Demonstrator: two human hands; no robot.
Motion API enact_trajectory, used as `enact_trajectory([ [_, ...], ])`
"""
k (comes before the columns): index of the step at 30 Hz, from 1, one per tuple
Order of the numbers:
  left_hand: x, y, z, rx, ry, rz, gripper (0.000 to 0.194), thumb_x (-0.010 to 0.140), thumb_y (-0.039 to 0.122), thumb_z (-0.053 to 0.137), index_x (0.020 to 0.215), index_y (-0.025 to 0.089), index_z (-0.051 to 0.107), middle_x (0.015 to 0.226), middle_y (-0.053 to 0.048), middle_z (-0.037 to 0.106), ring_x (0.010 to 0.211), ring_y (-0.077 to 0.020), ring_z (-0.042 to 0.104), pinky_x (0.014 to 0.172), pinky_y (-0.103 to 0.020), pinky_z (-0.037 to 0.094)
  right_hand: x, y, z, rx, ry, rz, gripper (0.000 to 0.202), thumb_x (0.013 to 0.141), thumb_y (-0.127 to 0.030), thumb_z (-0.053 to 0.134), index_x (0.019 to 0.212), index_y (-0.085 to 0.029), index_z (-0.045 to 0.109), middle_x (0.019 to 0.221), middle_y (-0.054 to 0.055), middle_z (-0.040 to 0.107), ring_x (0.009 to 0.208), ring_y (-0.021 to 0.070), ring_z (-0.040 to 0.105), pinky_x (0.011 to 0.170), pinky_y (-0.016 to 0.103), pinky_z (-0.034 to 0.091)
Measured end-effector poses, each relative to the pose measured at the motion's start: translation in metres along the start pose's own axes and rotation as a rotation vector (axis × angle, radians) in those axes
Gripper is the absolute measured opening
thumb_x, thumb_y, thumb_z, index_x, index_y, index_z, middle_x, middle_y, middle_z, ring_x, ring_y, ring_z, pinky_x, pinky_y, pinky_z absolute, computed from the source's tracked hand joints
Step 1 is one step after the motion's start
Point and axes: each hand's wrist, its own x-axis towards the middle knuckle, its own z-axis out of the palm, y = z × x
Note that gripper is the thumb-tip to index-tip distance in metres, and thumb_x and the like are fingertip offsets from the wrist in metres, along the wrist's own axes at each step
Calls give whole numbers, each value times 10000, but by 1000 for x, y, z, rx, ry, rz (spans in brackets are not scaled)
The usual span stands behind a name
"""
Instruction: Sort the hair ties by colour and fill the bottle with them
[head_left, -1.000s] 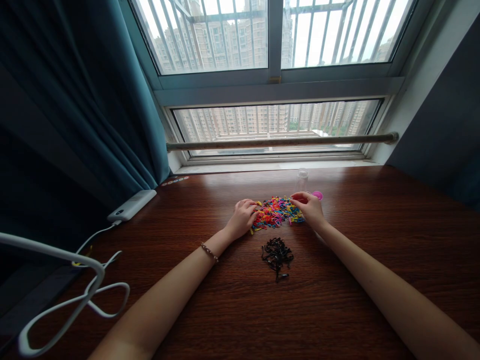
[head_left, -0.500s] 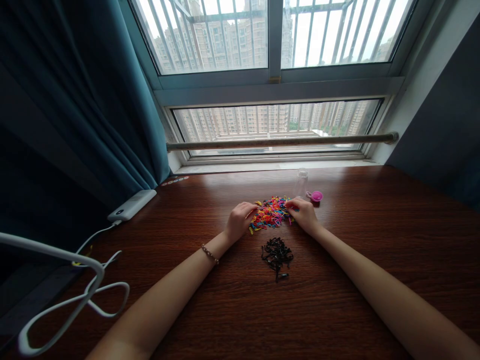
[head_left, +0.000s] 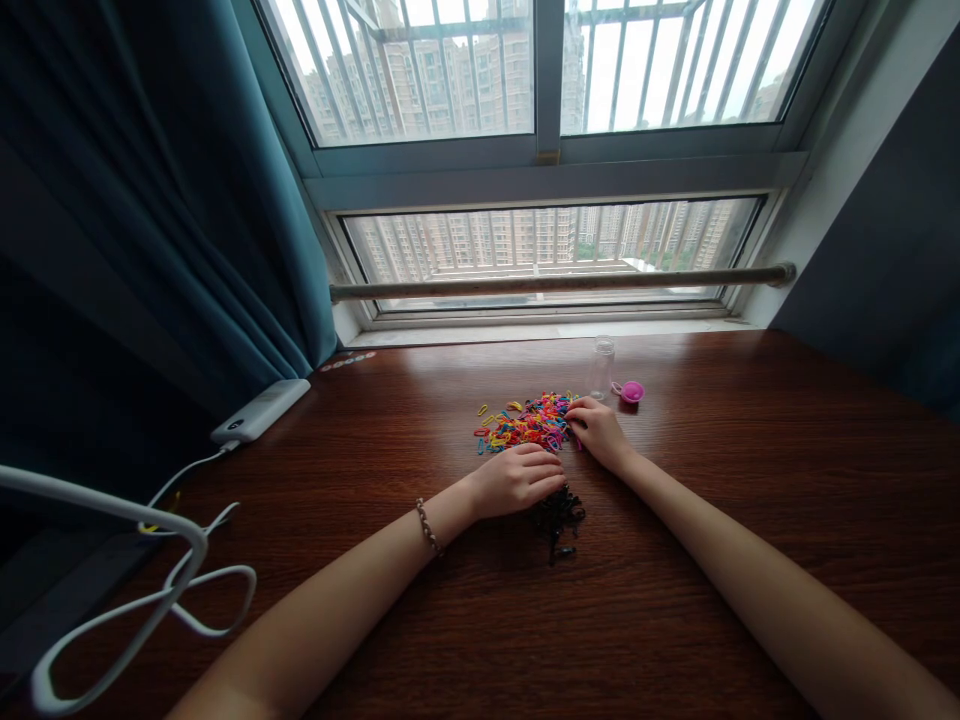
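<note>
A spread pile of small colourful bands or clips (head_left: 525, 422) lies on the brown wooden table. Just in front of it is a small heap of black pieces (head_left: 561, 520). My left hand (head_left: 519, 478), with a beaded bracelet on its wrist, is between the two piles and hides part of both. Its fingers are bent close together over the heap's upper edge; what they hold, if anything, is hidden. At the colourful pile's right edge, my right hand (head_left: 600, 432) has its fingertips pinched together on something too small to make out.
A clear bottle (head_left: 602, 368) stands behind the piles, beside a pink cup-like piece (head_left: 631, 392). At the left are a white power bank (head_left: 262, 411) and a looping white cable (head_left: 191, 575). A window and rail border the table's back.
My left hand has moved from the colourful pile's left side to its front, over the black heap's edge. The colourful pieces now spread farther left. My right hand has shifted slightly left.
</note>
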Motion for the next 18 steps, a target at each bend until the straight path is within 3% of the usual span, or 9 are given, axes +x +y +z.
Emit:
enact_trajectory([
  [18,-4,-2,3,-18,-6,19,160,855,171,440,938,157,576,915,-67,657,990,-163,552,845,-310,436,2,-7,-8,10,112,116,120,747,-173,526,711,-172,640,728,40,636,693,170,576,676,286,437],
])
